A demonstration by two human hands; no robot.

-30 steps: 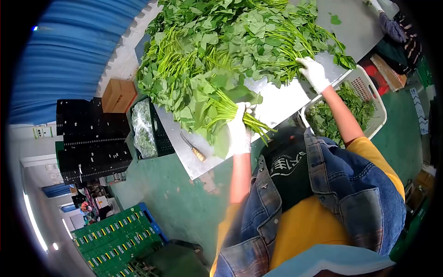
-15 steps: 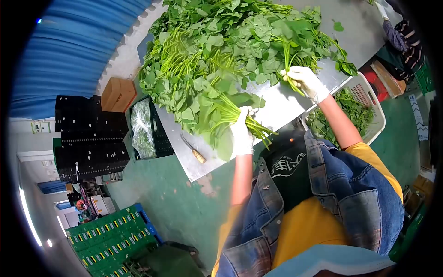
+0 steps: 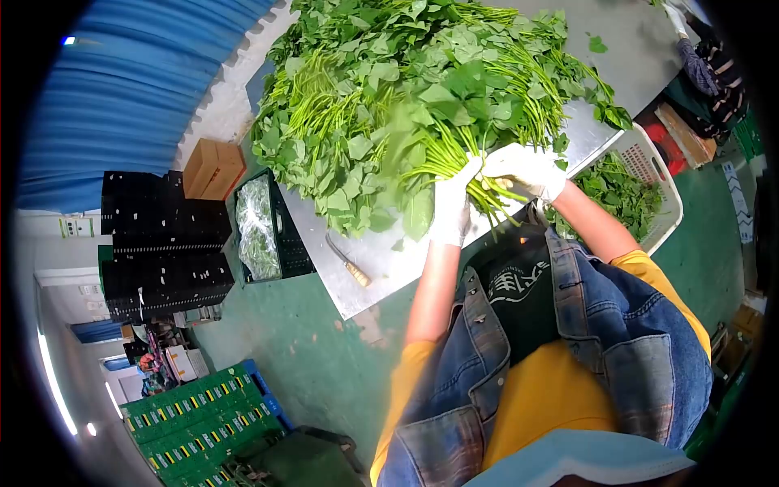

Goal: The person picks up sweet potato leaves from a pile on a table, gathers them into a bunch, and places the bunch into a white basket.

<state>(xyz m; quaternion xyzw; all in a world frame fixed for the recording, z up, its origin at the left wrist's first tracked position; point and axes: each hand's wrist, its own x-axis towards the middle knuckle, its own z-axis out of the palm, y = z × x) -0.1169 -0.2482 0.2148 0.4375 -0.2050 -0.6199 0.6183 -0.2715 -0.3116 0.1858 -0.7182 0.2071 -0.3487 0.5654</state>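
My gloved left hand (image 3: 453, 203) is wrapped round a bunch of leafy greens (image 3: 442, 154), its cut stems pointing toward me. Right beside it, my gloved right hand (image 3: 526, 170) has its fingers closed on stems at the same bunch. The two hands touch or nearly touch, and the stem ends stick out below them. Beyond the bunch, a large heap of leafy greens (image 3: 357, 105) covers much of the metal table (image 3: 324, 268). A small hooked knife with a wooden handle (image 3: 355, 273) lies near the table's left corner.
A white basket of greens (image 3: 667, 203) stands at the table's right. To the left are a dark crate with a bagged bundle (image 3: 255, 227), a cardboard box (image 3: 213, 168) and stacked black crates (image 3: 166, 243). Another person's sleeve (image 3: 699, 69) shows at the upper right.
My left hand has moved right and up with its bunch. My right hand has come down and left with its stems, so both hands are now together at one bunch.
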